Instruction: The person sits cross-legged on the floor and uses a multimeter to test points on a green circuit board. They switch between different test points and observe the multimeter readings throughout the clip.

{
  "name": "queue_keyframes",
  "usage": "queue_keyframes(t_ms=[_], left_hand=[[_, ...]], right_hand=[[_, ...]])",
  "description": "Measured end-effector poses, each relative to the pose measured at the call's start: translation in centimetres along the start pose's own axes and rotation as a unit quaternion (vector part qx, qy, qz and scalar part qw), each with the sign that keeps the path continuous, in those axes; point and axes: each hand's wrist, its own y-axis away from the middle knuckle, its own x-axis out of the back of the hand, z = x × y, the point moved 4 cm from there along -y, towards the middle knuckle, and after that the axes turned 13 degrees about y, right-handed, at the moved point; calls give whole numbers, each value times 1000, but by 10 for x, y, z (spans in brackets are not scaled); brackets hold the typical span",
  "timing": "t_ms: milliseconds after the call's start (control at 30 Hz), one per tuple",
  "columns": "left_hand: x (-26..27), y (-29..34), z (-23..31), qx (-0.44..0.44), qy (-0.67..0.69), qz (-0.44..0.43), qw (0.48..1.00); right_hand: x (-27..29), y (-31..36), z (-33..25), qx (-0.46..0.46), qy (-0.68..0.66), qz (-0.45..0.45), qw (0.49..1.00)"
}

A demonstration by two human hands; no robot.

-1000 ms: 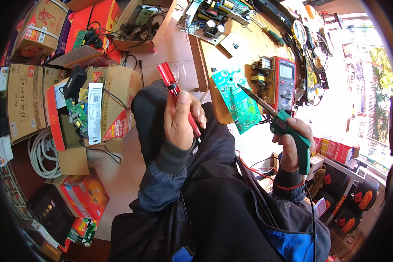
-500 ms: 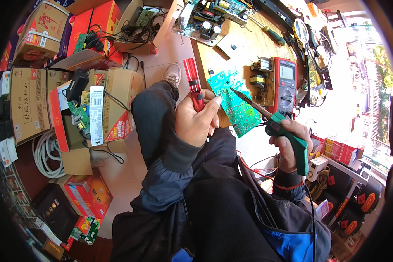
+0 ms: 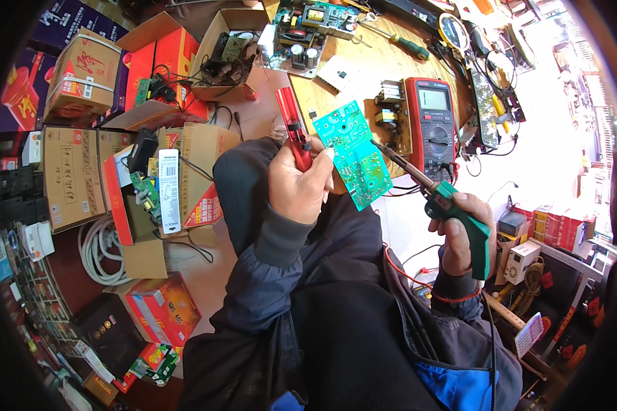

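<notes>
My left hand (image 3: 296, 188) is closed around a red desoldering pump (image 3: 288, 113), its barrel pointing up and away. At the thumb and fingertips of that hand is the left edge of a green circuit board (image 3: 355, 161), solder side up; the fingers under it are hidden. My right hand (image 3: 454, 255) grips a green-handled soldering gun (image 3: 474, 236). Its dark tip lies by the board's right edge; whether it touches, I cannot tell. Beyond the board a red multimeter (image 3: 433, 127) rests on the wooden bench (image 3: 339, 51).
A populated power board (image 3: 298, 48) and a screwdriver (image 3: 411, 48) lie farther back on the bench. Cardboard boxes (image 3: 75, 175) and a coiled white cable (image 3: 99, 253) crowd the floor at left. To the right of my legs runs a red wire (image 3: 408, 277).
The view has shifted, moving the surroundings within the picture. The circuit board is turned a little, and the soldering gun's tip has gone from over the board to near its right edge.
</notes>
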Motion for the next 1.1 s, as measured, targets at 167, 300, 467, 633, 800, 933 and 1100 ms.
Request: queue_keyframes(t_ms=[167, 300, 467, 633, 800, 933, 1100], left_hand=[[-10, 7, 7, -21, -21, 6, 1000], [-18, 12, 11, -34, -68, 18, 997], [-25, 14, 13, -46, -85, 19, 995], [-15, 4, 10, -18, -55, 11, 998], [6, -14, 2, 18, -11, 12, 1000], [20, -23, -4, 48, 23, -2, 999], [34, -32, -9, 83, 55, -24, 995]], right_hand=[[8, 10, 7, 10, -32, 10, 999], [13, 14, 10, 20, -32, 16, 999], [20, 14, 11, 25, -27, 28, 999], [14, 11, 11, 42, -19, 32, 998], [5, 6, 9, 40, -27, 34, 998], [-2, 2, 8, 54, -20, 25, 998], [-8, 0, 11, 23, -34, 0, 999]])
